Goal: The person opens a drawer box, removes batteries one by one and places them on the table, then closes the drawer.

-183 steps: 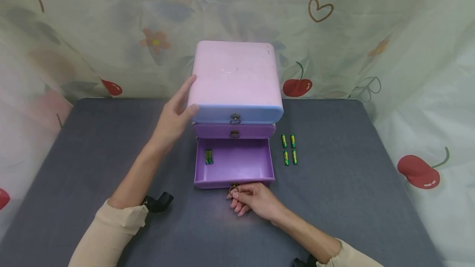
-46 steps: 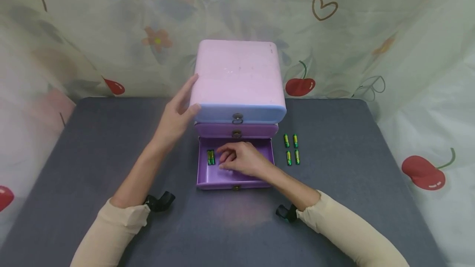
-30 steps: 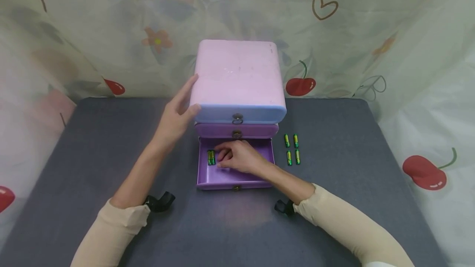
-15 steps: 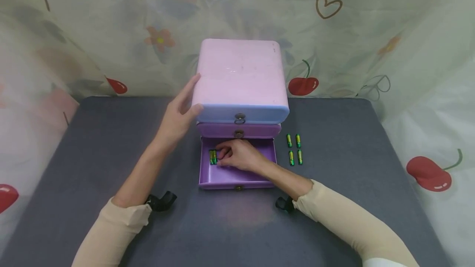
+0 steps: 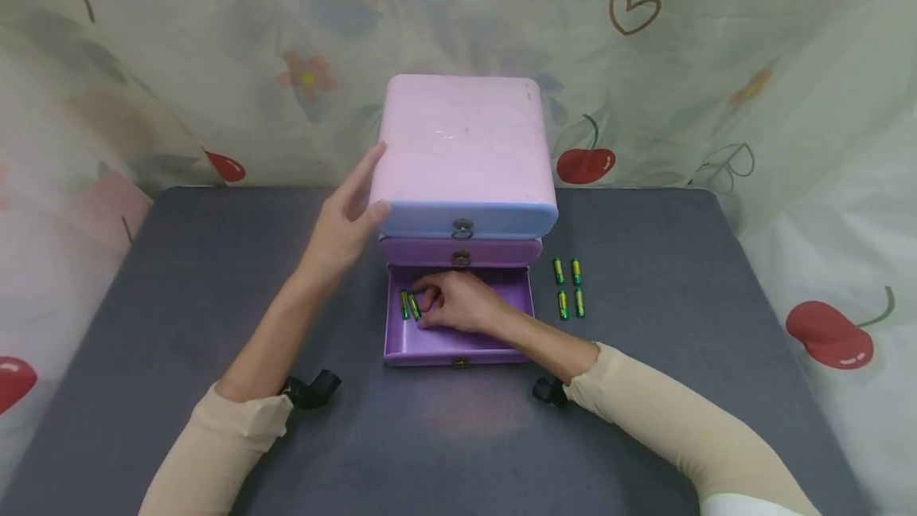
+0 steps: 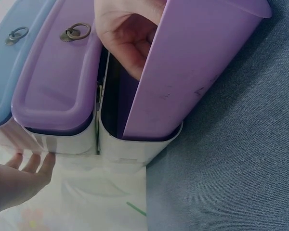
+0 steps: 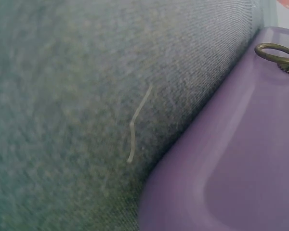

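Note:
In the head view, a small drawer cabinet (image 5: pixel 462 142) with a pink top stands on the table. Its lowest purple drawer (image 5: pixel 458 357) is pulled out. My left hand (image 5: pixel 335 233) rests with fairly straight fingers against the cabinet's left side; those fingers also touch the side in the left wrist view. Inside the drawer, my right hand (image 5: pixel 464 301) has thumb and index finger at the two ends of a tilted green battery (image 5: pixel 415 306), pinching it. Another battery (image 5: pixel 404 304) lies just left of it. The right wrist view shows only the drawer front, its ring pull (image 7: pixel 274 52) and cloth.
Several green batteries (image 5: pixel 563 305) lie in two rows on the dark table (image 5: pixel 645 325), right of the drawer. Above the pulled-out drawer are a shut purple drawer (image 5: pixel 423 252) and a shut blue one (image 5: pixel 415 219). A patterned curtain (image 5: pixel 458 6) hangs behind.
Earlier the right hand held the drawer's ring; it then moved into the drawer to the batteries. The right-hand battery there now tilts and stands apart from its neighbour. The left hand has stayed put.

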A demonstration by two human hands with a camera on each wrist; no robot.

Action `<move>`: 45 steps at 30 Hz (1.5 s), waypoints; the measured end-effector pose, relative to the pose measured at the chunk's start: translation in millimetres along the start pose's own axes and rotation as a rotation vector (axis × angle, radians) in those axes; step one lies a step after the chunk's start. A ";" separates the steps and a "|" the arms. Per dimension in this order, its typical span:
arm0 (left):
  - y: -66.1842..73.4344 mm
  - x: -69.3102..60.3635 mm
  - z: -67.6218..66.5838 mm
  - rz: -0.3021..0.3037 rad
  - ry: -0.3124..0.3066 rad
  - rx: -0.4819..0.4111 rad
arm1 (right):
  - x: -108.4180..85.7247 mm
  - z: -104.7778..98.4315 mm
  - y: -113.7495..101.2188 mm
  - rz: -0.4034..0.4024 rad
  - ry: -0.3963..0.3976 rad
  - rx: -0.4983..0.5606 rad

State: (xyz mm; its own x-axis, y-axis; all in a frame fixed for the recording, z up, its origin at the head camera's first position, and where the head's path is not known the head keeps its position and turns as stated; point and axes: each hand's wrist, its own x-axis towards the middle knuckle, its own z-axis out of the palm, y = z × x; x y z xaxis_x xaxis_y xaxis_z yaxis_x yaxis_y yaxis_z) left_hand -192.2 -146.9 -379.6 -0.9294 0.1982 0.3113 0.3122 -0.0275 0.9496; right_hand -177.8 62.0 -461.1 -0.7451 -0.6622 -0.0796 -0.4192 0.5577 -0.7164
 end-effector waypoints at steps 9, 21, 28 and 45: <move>0.1 1.7 0.2 0.023 0.015 -0.002 | 3.3 0.8 -0.6 -0.041 0.001 -0.102; 3.5 1.7 -0.1 0.027 0.023 -0.013 | 5.2 2.4 -5.8 -0.023 0.024 -0.194; 1.5 1.3 0.1 0.009 0.019 -0.008 | 3.2 1.9 -5.0 -0.020 0.023 -0.168; -1.1 0.2 1.2 0.013 0.010 -0.020 | -6.7 -7.7 -2.0 -0.032 -0.091 0.134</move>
State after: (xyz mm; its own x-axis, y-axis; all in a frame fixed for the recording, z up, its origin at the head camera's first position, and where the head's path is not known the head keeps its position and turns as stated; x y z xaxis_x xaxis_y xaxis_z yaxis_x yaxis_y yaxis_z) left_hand -192.5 -145.6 -380.6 -0.9272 0.1878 0.3241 0.3206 -0.0494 0.9459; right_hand -176.0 69.2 -453.8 -0.6802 -0.7242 -0.1132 -0.3644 0.4681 -0.8051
